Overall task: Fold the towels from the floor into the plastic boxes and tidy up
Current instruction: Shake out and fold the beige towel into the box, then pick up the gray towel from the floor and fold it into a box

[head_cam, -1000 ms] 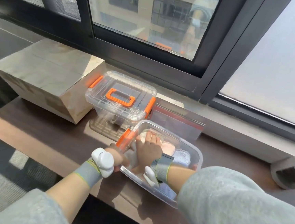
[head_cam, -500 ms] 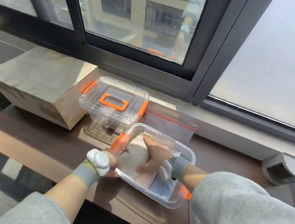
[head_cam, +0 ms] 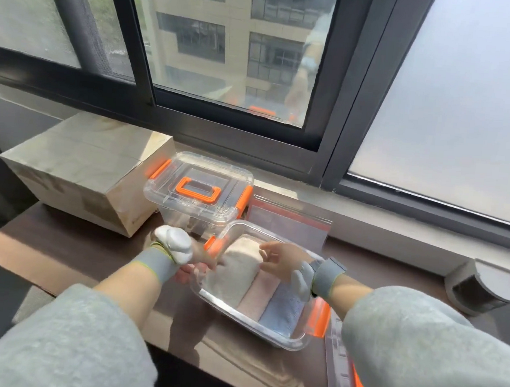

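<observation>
An open clear plastic box (head_cam: 269,333) with orange latches sits on the dark wooden ledge. Inside lie three folded towels side by side: a white towel (head_cam: 234,268) at the left, a pink towel (head_cam: 255,298) in the middle, a blue towel (head_cam: 283,311) at the right. My left hand (head_cam: 195,265) grips the box's left rim beside the orange latch. My right hand (head_cam: 278,260) hovers just above the white and pink towels, fingers loosely curled, holding nothing.
A second clear box (head_cam: 198,188) with its lid shut and an orange handle stands behind. A loose lid (head_cam: 351,384) lies at the lower right. A cardboard carton (head_cam: 86,169) stands at the left, a zip bag (head_cam: 288,224) leans on the sill, a grey device (head_cam: 486,287) sits at the right.
My right hand pressed the white towel down into the box, then lifted off it and drew back to the right. My left hand stayed on the box's rim.
</observation>
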